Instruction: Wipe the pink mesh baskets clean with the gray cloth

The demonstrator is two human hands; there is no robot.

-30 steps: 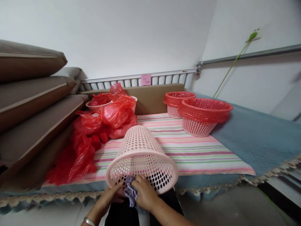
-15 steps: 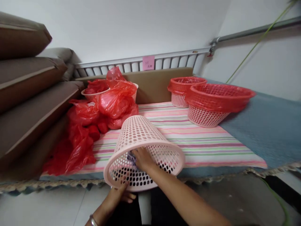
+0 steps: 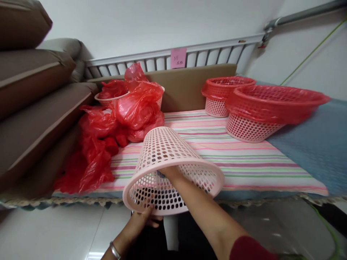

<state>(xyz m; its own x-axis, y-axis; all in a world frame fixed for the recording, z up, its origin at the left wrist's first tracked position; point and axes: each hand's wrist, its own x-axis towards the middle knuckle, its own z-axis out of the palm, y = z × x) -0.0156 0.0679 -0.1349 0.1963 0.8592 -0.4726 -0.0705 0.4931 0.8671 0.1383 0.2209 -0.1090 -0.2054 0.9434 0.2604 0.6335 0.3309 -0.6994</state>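
A pale pink perforated plastic basket [image 3: 166, 141] lies on its side at the table's front edge, its wide mouth facing me. My left hand [image 3: 143, 219] grips the lower left of its rim, thumb inside and fingers beneath. My right hand [image 3: 170, 172] reaches deep through the mouth, with its fingers closed on a bluish-purple cloth [image 3: 160, 174] against the inner wall. The basket's wall partly hides the fingers and most of the cloth.
Red plastic bags [image 3: 138, 108] lie heaped at left, partly over another basket. Two upright baskets with red bag liners [image 3: 255, 104] stand at right on a striped cloth [image 3: 244, 162]. Brown cushions [image 3: 32, 101] are stacked at far left. A pink note [image 3: 178, 57] hangs on the railing behind.
My right hand has gone deeper into the basket with the cloth. My left hand keeps its place at the rim, fingers now tighter around it. The view has shifted slightly.
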